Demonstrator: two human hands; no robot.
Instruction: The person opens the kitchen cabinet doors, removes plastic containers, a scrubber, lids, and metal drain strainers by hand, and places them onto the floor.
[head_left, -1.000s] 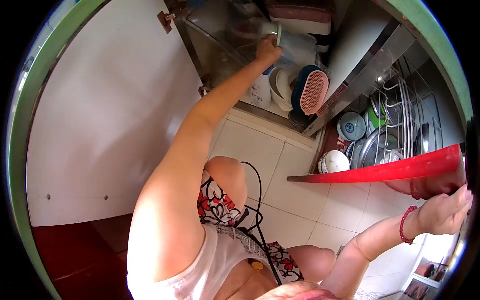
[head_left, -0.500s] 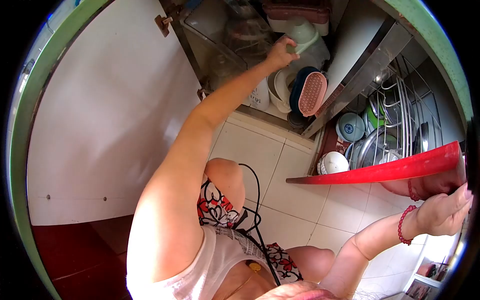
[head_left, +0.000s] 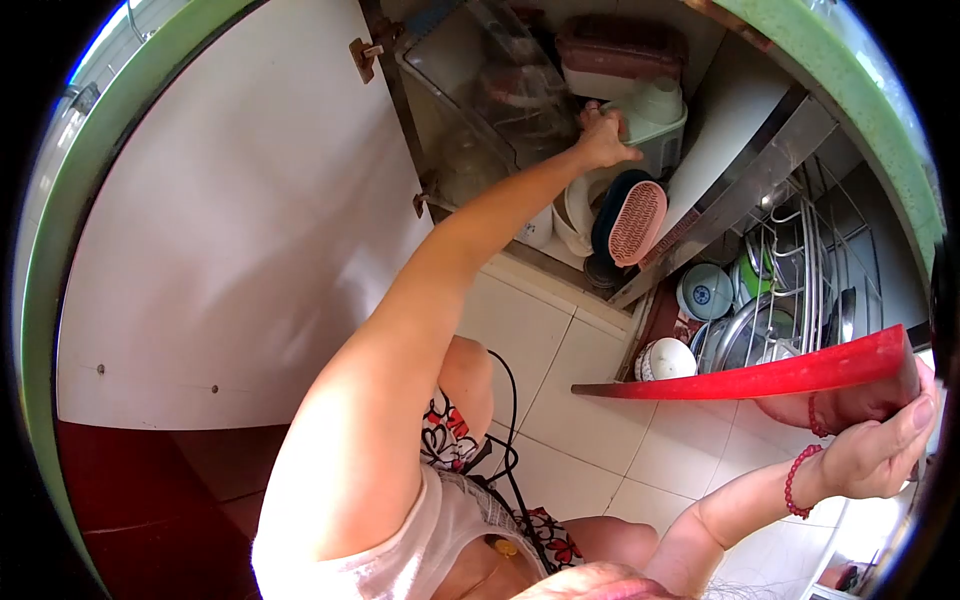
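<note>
My left hand (head_left: 604,138) reaches into the open cabinet, with its fingers and thumb around the near-left end of a pale green plastic container (head_left: 662,148). A rounded, translucent cup-like top (head_left: 655,100) rises from that container. Just below, a pink perforated oval basket (head_left: 637,222) leans against a dark blue one (head_left: 610,212), beside white bowls (head_left: 574,215). My right hand (head_left: 880,447), with a red bead bracelet at its wrist, grips the outer end of the red drawer front (head_left: 760,376); part of its grip is hidden.
A white cabinet door (head_left: 230,220) stands open on the left. Behind the container sits a box with a brownish-pink lid (head_left: 622,50). Clear plastic bins (head_left: 520,100) fill the cabinet's left side. The pulled-out wire rack (head_left: 800,260) holds bowls (head_left: 705,292) and lids.
My left hand has shifted on the pale green container, which now sits straighter beside the cabinet's right wall. My right hand stays at the red drawer front. The view has shifted slightly.
</note>
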